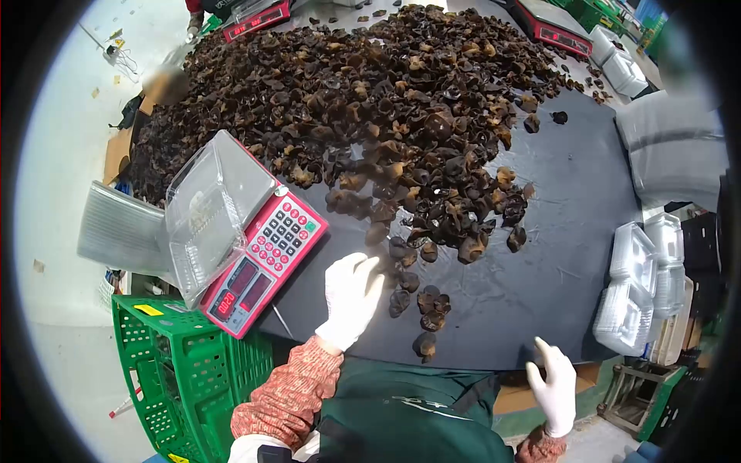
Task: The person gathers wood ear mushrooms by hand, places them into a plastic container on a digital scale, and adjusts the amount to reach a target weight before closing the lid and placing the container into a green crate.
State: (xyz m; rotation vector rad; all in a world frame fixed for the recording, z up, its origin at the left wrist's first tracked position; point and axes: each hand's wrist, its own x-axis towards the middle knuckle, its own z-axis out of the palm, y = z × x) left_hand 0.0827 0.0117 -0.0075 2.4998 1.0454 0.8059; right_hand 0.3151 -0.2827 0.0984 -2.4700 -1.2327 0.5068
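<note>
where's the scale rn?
In the head view the red scale sits at the table's left edge, above the green crate, a clear plastic container on its platform, just left of the gloved left hand.

A broad black counter (540, 255) fills the middle of the room, standing on a pale, evenly lit grey floor (62, 154). A green slatted plastic crate (177, 370) sits at its near left corner. Flattened brown cardboard (116, 154) lies on the floor further left.

Black table (571, 231) bears dried mushrooms (386, 100) and scale (266, 258).
</note>
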